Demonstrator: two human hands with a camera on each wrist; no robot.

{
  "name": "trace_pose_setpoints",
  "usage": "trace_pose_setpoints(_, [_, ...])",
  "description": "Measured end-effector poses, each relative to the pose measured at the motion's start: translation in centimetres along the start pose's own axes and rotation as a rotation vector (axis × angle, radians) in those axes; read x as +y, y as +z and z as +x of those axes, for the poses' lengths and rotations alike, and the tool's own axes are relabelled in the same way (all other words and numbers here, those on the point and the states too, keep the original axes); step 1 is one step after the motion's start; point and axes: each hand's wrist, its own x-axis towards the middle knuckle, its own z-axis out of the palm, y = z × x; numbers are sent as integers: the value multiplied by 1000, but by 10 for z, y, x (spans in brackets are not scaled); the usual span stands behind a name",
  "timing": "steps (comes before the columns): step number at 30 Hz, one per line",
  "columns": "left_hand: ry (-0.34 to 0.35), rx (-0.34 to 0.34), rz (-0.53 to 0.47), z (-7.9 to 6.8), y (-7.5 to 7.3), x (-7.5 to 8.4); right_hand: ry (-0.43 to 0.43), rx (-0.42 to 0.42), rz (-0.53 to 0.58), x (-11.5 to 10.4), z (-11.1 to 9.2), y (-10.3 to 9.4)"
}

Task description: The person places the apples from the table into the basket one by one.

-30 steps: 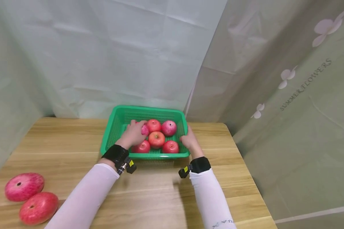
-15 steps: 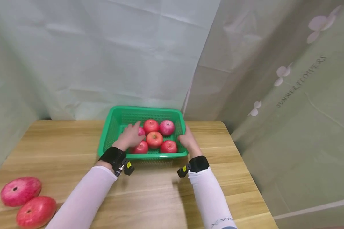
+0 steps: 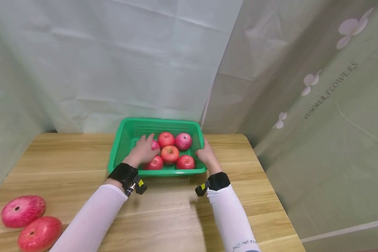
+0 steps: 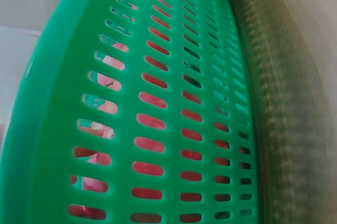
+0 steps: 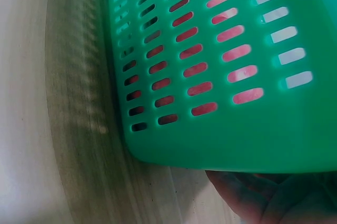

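Note:
Near the table's back edge stands a green plastic basket (image 3: 157, 172) with slotted walls and several red and pink apples inside. My left hand (image 3: 144, 151) reaches into it and holds a pink apple (image 3: 155, 144), thumb in front and fingers around its back; the hand covers much of it. Around that apple lie an orange-red apple (image 3: 170, 154), a red apple (image 3: 166, 139), and a pink one (image 3: 183, 141). My right hand (image 3: 208, 154) grips the basket's right end, thumb inside the rim. In the right wrist view, fingers (image 5: 247, 195) show below the basket wall (image 5: 253, 134).
Two more apples, a pink one (image 3: 23, 211) and a red one (image 3: 40, 233), lie on the wooden table (image 3: 157, 217) at the front left, beside the left sleeve (image 3: 92, 217). A pale curtain (image 3: 138, 63) hangs directly behind the basket.
Over the last second my left hand has shifted slightly left, its fingers a little more spread around the apple. My right hand stays on the basket. The head view has shifted slightly.

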Motion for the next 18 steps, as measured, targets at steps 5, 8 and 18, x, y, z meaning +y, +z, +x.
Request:
trace_pose_setpoints(5, [36,14,15,-4,-3,-1,2,-16,22,-4,-2,-1])
trace_pose_setpoints(8, [50,21,24,-5,-7,0,3,-30,43,-9,-2,-3])
trace_pose_setpoints(18, [26,12,8,-3,-23,3,0,-35,63,-23,6,-5])
